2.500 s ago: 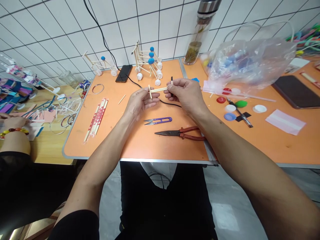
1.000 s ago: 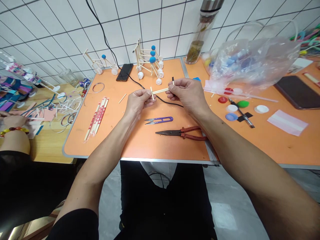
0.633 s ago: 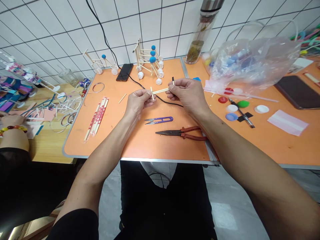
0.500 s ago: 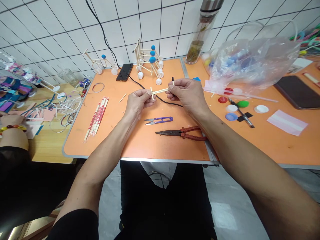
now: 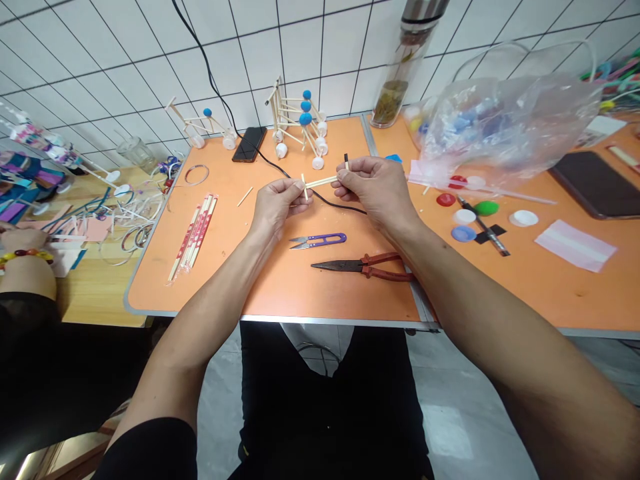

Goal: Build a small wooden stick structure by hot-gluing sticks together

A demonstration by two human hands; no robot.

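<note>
Between my two hands is a small frame of wooden sticks (image 5: 323,181), held just above the orange table (image 5: 280,293). My left hand (image 5: 280,203) pinches its left end, where a short stick crosses the longer ones. At the other end my right hand (image 5: 373,187) is closed on the frame, and a dark-tipped piece sticks up by the fingertips. Below the hands lie purple thread snips (image 5: 325,239) and red-handled long-nose pliers (image 5: 363,265). A short loose stick (image 5: 245,196) rests left of my left hand.
Wrapped chopsticks (image 5: 195,240) lie at left. Stick models with blue balls (image 5: 305,119) stand behind, near a phone (image 5: 249,144) and a glass bottle (image 5: 393,93). Bottle caps (image 5: 464,233), a pen and a plastic bag (image 5: 500,127) are at right. Another person's hand (image 5: 25,239) is far left.
</note>
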